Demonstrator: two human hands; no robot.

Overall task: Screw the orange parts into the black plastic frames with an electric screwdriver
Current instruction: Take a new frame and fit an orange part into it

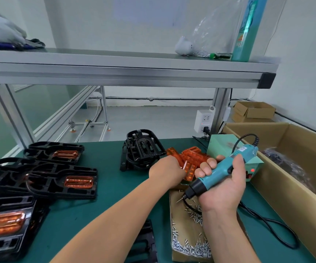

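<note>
My right hand (221, 184) grips the teal electric screwdriver (223, 170), its black tip angled down-left with a screw on the bit above the screw tray (188, 232). My left hand (165, 172) reaches into the pile of orange parts (190, 157) and its fingers curl round one orange part (188, 170). A stack of bare black plastic frames (140, 149) stands just left of the pile. Black frames with orange parts in them (62, 180) lie on the left of the green table.
A large open cardboard box (286, 168) with bagged items fills the right side. The screwdriver's power supply box (221, 144) sits behind the orange pile, its black cable (271, 226) looping across the table. An aluminium shelf (126, 73) spans overhead.
</note>
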